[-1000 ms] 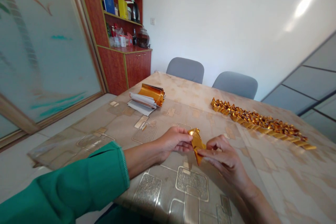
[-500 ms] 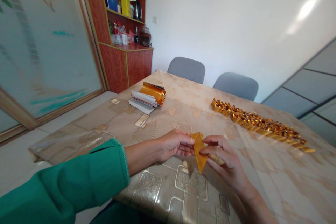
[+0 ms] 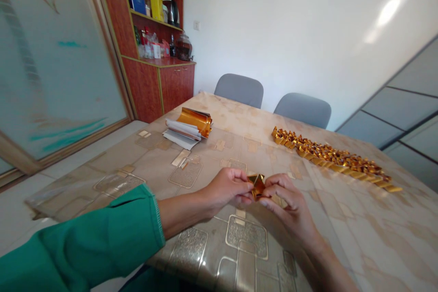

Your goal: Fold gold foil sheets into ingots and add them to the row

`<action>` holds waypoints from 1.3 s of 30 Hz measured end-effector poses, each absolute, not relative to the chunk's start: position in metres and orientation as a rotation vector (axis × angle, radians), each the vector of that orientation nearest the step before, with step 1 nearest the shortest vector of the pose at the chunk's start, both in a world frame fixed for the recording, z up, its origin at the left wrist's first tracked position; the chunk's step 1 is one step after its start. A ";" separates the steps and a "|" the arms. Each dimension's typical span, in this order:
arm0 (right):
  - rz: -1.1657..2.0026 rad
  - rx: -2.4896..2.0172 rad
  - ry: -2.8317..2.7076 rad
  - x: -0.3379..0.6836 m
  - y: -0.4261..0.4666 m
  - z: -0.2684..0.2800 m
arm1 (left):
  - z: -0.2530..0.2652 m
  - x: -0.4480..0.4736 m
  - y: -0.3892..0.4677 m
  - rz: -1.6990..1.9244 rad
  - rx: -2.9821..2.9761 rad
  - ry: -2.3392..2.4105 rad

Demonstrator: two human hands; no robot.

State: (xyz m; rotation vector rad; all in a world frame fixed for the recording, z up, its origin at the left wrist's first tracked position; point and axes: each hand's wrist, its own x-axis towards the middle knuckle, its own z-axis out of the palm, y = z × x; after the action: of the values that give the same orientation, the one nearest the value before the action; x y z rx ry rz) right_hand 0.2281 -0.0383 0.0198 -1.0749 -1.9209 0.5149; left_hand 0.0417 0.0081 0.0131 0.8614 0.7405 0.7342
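Note:
A small piece of folded gold foil paper (image 3: 258,187) is held above the near part of the table, between both hands. My left hand (image 3: 232,187) pinches its left side with thumb and fingers. On its right side, my right hand (image 3: 285,198) grips the paper between thumb and fingertips. The shiny inner face shows, with pointed corners at the top. Farther back on the left lies a stack of gold foil sheets (image 3: 195,121) with white backs, curled upward. To the right runs a long row of folded gold foil pieces (image 3: 328,155), nested closely together.
The table (image 3: 137,171) has a patterned, glossy plastic cover. Two grey chairs (image 3: 239,90) (image 3: 303,108) stand at its far side against the white wall. A red-brown cabinet (image 3: 176,84) with bottles and a kettle is at the back left, beside a frosted sliding door (image 3: 68,73).
The foil paper has gone from a long, flat, matte pointed shape to a shorter, opened one with its shiny side showing. My right fingers have shifted to its lower edge. The view has turned slightly right.

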 end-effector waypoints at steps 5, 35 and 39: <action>0.716 -1.105 -1.741 0.220 -0.035 0.011 | 0.013 0.044 0.005 0.810 0.881 0.745; 0.854 -1.185 -1.427 0.216 -0.033 -0.005 | 0.008 0.046 -0.001 0.833 0.968 0.678; 0.915 -1.161 -1.396 0.213 -0.034 -0.002 | 0.007 0.046 0.000 0.824 0.912 0.669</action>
State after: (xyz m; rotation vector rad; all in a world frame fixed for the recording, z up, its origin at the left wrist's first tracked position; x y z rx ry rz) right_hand 0.2130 -0.0338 -0.0017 -1.1607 -1.3961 0.9147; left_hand 0.0457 0.0002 0.0072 0.9116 0.6687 0.8235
